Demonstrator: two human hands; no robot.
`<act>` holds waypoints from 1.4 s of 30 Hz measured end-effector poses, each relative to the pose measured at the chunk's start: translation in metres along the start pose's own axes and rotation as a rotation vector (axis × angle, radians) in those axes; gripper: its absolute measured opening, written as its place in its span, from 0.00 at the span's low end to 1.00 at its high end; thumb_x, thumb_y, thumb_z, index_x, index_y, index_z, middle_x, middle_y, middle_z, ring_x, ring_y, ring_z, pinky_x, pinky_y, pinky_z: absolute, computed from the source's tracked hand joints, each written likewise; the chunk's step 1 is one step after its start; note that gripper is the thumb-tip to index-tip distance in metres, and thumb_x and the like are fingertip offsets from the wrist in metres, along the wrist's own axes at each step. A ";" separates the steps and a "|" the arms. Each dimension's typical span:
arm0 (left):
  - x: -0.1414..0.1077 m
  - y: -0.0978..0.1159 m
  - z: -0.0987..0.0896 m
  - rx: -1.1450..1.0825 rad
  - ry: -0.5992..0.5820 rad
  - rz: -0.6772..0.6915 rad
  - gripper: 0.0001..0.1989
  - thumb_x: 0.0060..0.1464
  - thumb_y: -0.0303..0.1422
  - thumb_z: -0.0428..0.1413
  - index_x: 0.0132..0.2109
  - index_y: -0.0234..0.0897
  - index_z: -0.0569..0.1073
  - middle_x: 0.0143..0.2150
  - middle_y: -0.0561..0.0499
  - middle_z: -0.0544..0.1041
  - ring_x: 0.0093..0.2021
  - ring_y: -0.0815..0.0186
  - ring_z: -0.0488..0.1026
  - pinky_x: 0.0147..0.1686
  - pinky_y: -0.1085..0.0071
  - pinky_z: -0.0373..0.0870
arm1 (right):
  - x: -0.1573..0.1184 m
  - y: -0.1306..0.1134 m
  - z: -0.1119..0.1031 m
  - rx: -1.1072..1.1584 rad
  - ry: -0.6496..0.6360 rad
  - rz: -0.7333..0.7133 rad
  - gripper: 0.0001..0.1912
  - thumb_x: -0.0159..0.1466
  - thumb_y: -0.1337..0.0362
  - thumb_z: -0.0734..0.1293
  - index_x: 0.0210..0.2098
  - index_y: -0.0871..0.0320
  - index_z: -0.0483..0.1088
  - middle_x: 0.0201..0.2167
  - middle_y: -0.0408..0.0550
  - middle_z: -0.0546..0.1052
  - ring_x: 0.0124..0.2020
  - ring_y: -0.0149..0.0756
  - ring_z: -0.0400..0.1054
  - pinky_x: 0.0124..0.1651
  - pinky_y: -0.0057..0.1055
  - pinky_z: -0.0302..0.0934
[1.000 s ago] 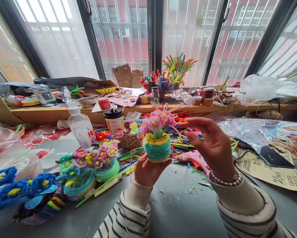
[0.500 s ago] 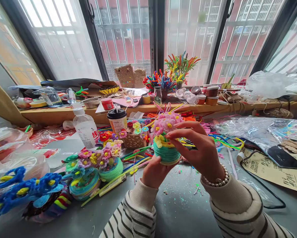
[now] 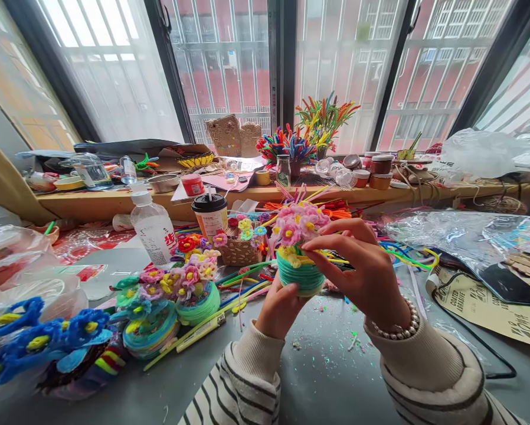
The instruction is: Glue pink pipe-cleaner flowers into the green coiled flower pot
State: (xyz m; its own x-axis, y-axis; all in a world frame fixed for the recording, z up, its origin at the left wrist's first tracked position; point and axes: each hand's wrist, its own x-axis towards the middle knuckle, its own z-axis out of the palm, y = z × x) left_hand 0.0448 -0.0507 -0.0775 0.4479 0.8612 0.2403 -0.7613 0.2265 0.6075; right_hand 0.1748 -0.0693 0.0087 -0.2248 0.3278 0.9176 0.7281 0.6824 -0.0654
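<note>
A small turquoise wrapped pot (image 3: 301, 274) with a yellow rim is held tilted in my left hand (image 3: 283, 307), whose fingers curl beneath it and whose thumb lies on its lower side. Fuzzy pink pipe-cleaner flowers (image 3: 304, 225) with yellow centres fill its top, with some green below them. My right hand (image 3: 363, 265) comes in from the right, thumb and forefinger brought together at the lower edge of the flowers; what lies between the tips is hidden. A small yellow fuzzy piece (image 3: 291, 257) hangs over the pot's front rim.
Other flower pots (image 3: 198, 301) stand left, near blue fuzzy flowers (image 3: 39, 342). A yellow cutter (image 3: 200, 332), water bottle (image 3: 152, 227) and lidded cup (image 3: 209, 215) lie beyond. Coated abrasive paper (image 3: 490, 307) and a black cord (image 3: 490, 375) are right; glitter specks the grey table (image 3: 327, 389).
The pot and both hands sit slightly further right and lower in view. The pink flowers show more fully, and my right fingers have shifted a little along their edge.
</note>
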 end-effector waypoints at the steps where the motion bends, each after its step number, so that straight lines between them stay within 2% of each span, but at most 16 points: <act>1: 0.000 0.000 0.000 0.013 0.017 0.000 0.28 0.43 0.30 0.57 0.53 0.41 0.60 0.45 0.50 0.72 0.45 0.63 0.69 0.47 0.65 0.63 | 0.000 0.000 -0.001 0.000 0.006 0.003 0.02 0.56 0.67 0.65 0.30 0.55 0.70 0.27 0.44 0.73 0.35 0.33 0.65 0.37 0.34 0.60; 5: 0.001 0.001 0.001 0.074 0.087 0.037 0.30 0.42 0.31 0.58 0.54 0.41 0.59 0.47 0.49 0.71 0.46 0.63 0.68 0.48 0.65 0.62 | 0.001 0.002 -0.002 0.012 0.024 0.028 0.02 0.53 0.66 0.67 0.28 0.55 0.69 0.25 0.43 0.73 0.34 0.34 0.65 0.36 0.34 0.60; 11: 0.001 0.000 0.002 0.098 0.108 0.078 0.37 0.39 0.30 0.60 0.56 0.44 0.54 0.43 0.51 0.73 0.42 0.67 0.70 0.43 0.71 0.64 | 0.001 0.006 -0.004 0.009 -0.039 0.015 0.06 0.55 0.68 0.65 0.33 0.55 0.70 0.31 0.45 0.72 0.37 0.33 0.66 0.39 0.35 0.59; 18: 0.000 0.000 0.003 0.113 0.120 0.080 0.36 0.40 0.29 0.59 0.56 0.42 0.55 0.43 0.50 0.73 0.42 0.65 0.70 0.44 0.69 0.64 | -0.001 0.008 -0.005 0.029 -0.062 0.034 0.06 0.56 0.69 0.64 0.31 0.53 0.71 0.30 0.45 0.69 0.36 0.32 0.65 0.37 0.33 0.60; 27: -0.001 0.000 0.002 0.120 0.120 0.064 0.31 0.41 0.31 0.59 0.54 0.41 0.59 0.48 0.49 0.70 0.48 0.61 0.67 0.50 0.64 0.60 | -0.002 0.008 -0.002 0.056 -0.042 0.086 0.05 0.56 0.67 0.65 0.31 0.52 0.72 0.30 0.45 0.68 0.32 0.30 0.64 0.35 0.32 0.61; 38: -0.001 0.002 0.002 0.134 0.134 0.075 0.30 0.42 0.29 0.59 0.53 0.43 0.60 0.48 0.50 0.70 0.47 0.63 0.68 0.48 0.65 0.63 | 0.001 0.005 -0.001 0.083 -0.031 0.093 0.04 0.53 0.65 0.68 0.30 0.54 0.70 0.26 0.43 0.73 0.33 0.33 0.63 0.36 0.34 0.61; 42: -0.001 0.001 0.003 0.130 0.121 0.078 0.33 0.40 0.30 0.60 0.54 0.43 0.58 0.48 0.50 0.70 0.46 0.63 0.68 0.47 0.67 0.63 | 0.001 0.006 -0.002 0.104 -0.045 0.099 0.05 0.54 0.66 0.67 0.31 0.55 0.70 0.27 0.43 0.73 0.34 0.33 0.63 0.37 0.34 0.62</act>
State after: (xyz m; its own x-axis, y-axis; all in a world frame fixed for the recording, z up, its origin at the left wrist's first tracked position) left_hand 0.0450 -0.0524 -0.0747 0.3240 0.9242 0.2024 -0.7214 0.1030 0.6848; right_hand 0.1800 -0.0662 0.0099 -0.1855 0.4240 0.8864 0.6775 0.7086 -0.1972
